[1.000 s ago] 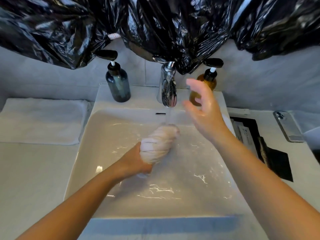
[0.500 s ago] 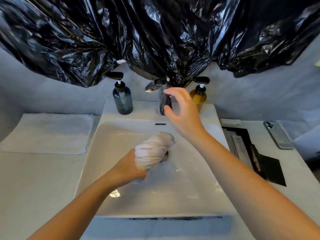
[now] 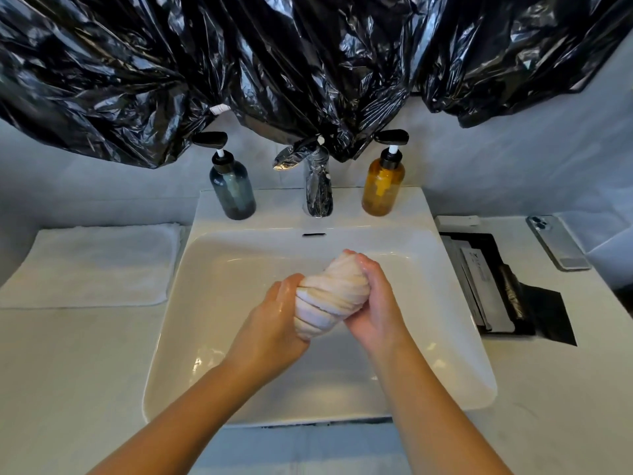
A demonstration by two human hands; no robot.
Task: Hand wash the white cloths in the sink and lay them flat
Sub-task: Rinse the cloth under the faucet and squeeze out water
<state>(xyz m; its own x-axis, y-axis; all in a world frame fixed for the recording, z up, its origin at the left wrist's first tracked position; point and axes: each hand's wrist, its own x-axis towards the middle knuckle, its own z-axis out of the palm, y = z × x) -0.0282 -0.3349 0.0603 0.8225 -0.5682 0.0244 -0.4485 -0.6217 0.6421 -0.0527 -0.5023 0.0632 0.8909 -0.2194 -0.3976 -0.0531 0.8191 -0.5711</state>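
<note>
A wet white cloth (image 3: 330,296), twisted into a tight roll, is held above the middle of the white sink (image 3: 219,269). My left hand (image 3: 274,320) grips its lower left end. My right hand (image 3: 373,303) grips its upper right side, fingers curled over the top. No water runs from the chrome tap (image 3: 318,186). A second white cloth (image 3: 96,265) lies flat on the counter to the left of the sink.
A blue pump bottle (image 3: 233,186) and an amber pump bottle (image 3: 382,183) stand either side of the tap. Black plastic sheeting (image 3: 308,63) hangs over the wall above. A phone (image 3: 556,241) and a dark tray with packets (image 3: 496,286) lie on the right counter.
My right hand left the tap handle and came down onto the twisted cloth, which both hands now grip. The water stream seen a second ago is gone.
</note>
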